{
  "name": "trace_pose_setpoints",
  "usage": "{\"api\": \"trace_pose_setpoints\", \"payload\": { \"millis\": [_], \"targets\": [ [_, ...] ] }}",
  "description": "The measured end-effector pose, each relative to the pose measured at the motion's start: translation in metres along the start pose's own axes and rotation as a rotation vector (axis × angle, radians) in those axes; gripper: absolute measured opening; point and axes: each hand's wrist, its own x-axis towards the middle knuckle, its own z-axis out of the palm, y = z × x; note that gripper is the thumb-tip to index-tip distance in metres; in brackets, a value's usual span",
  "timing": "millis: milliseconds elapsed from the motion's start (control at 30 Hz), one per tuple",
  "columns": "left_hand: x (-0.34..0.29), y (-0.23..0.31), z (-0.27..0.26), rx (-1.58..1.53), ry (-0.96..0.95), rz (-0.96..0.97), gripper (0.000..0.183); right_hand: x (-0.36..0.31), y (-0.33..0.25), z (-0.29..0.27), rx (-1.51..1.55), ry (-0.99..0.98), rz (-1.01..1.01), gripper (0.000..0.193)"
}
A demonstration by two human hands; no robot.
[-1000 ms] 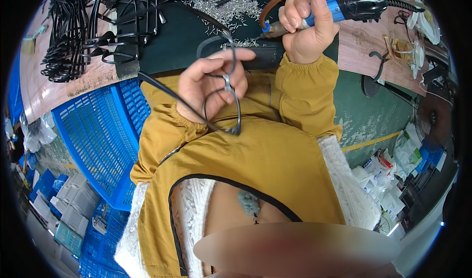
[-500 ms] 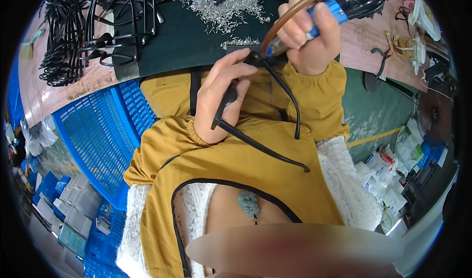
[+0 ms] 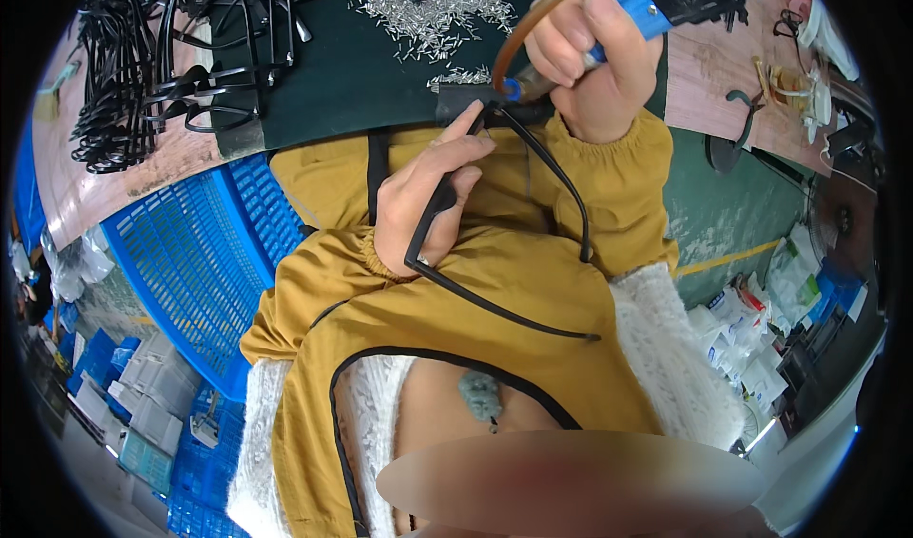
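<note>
My left hand (image 3: 428,191) is closed round the front of a black glasses frame (image 3: 430,210), its fingertips near the far hinge. Both temples are unfolded and reach toward me, one over my mustard apron. In my right hand (image 3: 604,58) I grip a powered screwdriver (image 3: 643,11) with a blue and black body. Its tip slants down left to the hinge end of the frame, by the table edge; whether it touches a screw I cannot make out. A brown hose (image 3: 533,20) curves in front of my right fingers.
Small silver metal pins or screws (image 3: 433,25) lie heaped on the dark green mat (image 3: 333,86), a smaller pile nearer me. Many black glasses frames (image 3: 119,91) are bunched at left. A blue basket (image 3: 185,253) stands below the table's left; pliers (image 3: 740,110) lie at right.
The glasses frame has tilted in my left hand, its front now seen more edge-on. The screwdriver and my right hand have shifted slightly left and away from me.
</note>
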Motion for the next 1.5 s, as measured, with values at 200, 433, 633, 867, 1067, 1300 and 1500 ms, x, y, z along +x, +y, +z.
{"api": "trace_pose_setpoints", "payload": {
  "millis": [200,433,633,867,1067,1300,1500],
  "targets": [
    [-0.002,-0.008,0.007,-0.037,0.057,0.047,0.023,0.010,0.010,-0.009,0.061,-0.012,0.062,0.012],
    [0.004,0.000,-0.004,0.032,-0.018,0.034,0.021,-0.021,-0.021,0.004,0.111,-0.036,0.036,0.018],
    [0.020,0.005,-0.002,-0.142,0.056,0.082,0.020,-0.046,-0.055,-0.001,-0.210,-0.021,0.347,0.030],
    [-0.015,0.041,-0.126,0.322,0.722,0.215,0.020,0.001,-0.056,-0.057,0.036,0.098,0.044,0.013],
    [-0.005,0.045,-0.199,0.682,0.982,-0.165,0.034,0.008,-0.048,-0.075,-0.057,0.166,-0.089,0.008],
    [0.074,-0.011,-0.193,0.779,0.823,0.230,0.072,-0.005,-0.062,-0.095,-0.409,0.195,-0.111,0.060],
    [0.088,0.007,-0.162,1.377,0.060,0.316,0.038,0.060,-0.097,-0.118,-1.579,-0.002,-0.545,0.030]
  ]
}}
